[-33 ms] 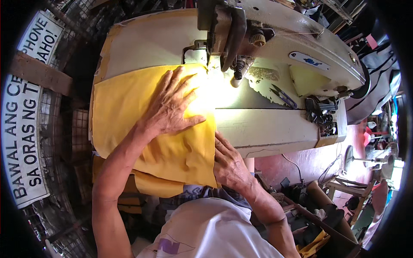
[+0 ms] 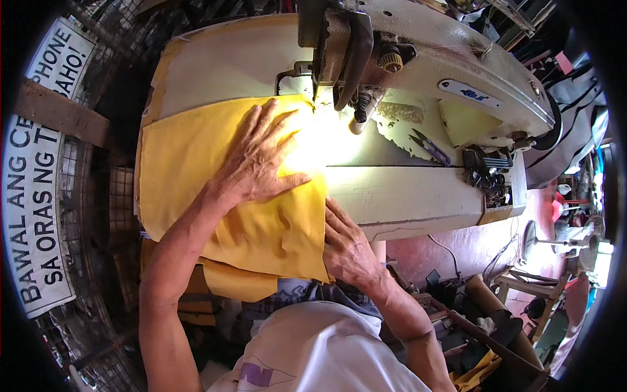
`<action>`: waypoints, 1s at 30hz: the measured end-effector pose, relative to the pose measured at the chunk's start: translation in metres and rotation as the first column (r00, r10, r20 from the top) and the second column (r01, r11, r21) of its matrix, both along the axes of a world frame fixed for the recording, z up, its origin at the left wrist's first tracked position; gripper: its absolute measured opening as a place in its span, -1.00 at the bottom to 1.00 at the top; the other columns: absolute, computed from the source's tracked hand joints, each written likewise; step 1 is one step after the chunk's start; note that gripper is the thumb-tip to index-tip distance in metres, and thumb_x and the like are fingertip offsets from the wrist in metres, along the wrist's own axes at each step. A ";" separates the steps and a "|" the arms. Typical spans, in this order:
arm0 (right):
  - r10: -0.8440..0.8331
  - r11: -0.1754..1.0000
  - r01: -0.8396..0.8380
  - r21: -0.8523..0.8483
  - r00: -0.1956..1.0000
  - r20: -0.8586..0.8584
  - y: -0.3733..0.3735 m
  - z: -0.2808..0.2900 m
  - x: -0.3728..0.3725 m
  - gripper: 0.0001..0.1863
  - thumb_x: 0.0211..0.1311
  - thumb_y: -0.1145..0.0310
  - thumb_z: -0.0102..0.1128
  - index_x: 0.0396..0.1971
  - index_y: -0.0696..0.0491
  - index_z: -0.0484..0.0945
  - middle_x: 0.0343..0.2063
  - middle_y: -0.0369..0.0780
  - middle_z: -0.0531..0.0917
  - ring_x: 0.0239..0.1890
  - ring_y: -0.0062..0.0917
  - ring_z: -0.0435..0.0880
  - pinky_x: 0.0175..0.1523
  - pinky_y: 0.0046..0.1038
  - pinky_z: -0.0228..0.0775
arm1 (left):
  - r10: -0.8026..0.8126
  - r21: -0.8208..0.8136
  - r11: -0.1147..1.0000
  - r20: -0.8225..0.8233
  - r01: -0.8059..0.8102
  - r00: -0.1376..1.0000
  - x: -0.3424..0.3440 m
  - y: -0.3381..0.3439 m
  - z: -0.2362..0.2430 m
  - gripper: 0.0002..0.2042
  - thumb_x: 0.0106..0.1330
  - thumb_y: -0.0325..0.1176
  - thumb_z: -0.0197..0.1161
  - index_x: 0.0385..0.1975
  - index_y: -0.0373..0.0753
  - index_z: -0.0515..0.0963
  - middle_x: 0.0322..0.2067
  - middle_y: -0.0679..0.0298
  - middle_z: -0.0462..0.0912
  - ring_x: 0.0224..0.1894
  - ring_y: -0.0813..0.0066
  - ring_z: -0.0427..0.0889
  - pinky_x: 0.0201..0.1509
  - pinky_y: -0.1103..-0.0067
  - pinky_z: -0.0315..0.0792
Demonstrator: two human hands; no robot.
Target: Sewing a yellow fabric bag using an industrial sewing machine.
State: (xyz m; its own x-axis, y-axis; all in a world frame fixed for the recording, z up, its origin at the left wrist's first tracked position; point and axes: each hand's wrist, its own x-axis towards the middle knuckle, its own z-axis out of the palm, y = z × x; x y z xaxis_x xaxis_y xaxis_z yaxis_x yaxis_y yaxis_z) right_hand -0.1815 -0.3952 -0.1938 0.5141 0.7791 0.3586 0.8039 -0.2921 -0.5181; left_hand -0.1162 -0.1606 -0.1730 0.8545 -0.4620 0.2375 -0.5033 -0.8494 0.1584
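A yellow piece of cloth (image 2: 189, 163) lies across the left part of the sewing machine's bed, its far right corner at the needle area under the machine head (image 2: 346, 65). My left hand (image 2: 264, 157) rests flat on top of the cloth, fingers spread toward the needle. My right hand (image 2: 349, 245) is at the cloth's near right edge with its fingers stretched out; their tips and the thumb are hidden at the cloth. Bright lamp light washes out the cloth beside the needle. Below, a second yellow flap (image 2: 238, 281) hangs over my lap.
Thread snips (image 2: 431, 147) lie on the bed to the right, near a black bobbin winder (image 2: 486, 163). A wire grille with a white sign (image 2: 42, 222) stands at the left. At the right are a fan (image 2: 562, 243) and a wooden frame (image 2: 542, 294).
The cloth's near edge has shifted very slightly away from me and to the left. Both hands keep nearly the same places.
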 end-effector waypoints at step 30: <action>0.136 0.987 -0.131 -0.087 0.989 0.050 -0.013 -0.020 -0.020 -0.42 -0.13 0.27 0.16 0.01 0.11 0.62 0.06 -0.12 0.61 0.37 -0.19 0.34 0.57 -0.01 -0.13 | -0.013 -0.070 0.998 -0.054 0.009 0.998 -0.065 -0.025 -0.005 -0.60 0.41 -0.22 0.14 0.16 -0.30 0.49 0.23 0.01 0.44 0.37 0.03 0.31 0.51 0.15 0.08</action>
State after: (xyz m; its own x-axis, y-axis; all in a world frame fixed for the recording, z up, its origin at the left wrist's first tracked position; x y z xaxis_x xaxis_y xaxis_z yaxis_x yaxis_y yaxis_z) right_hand -0.2017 -0.4081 -0.2136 0.3844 0.8680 0.3145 0.8656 -0.2205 -0.4495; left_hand -0.1811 -0.1856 -0.1782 0.8620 -0.4555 0.2223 -0.5016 -0.8299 0.2444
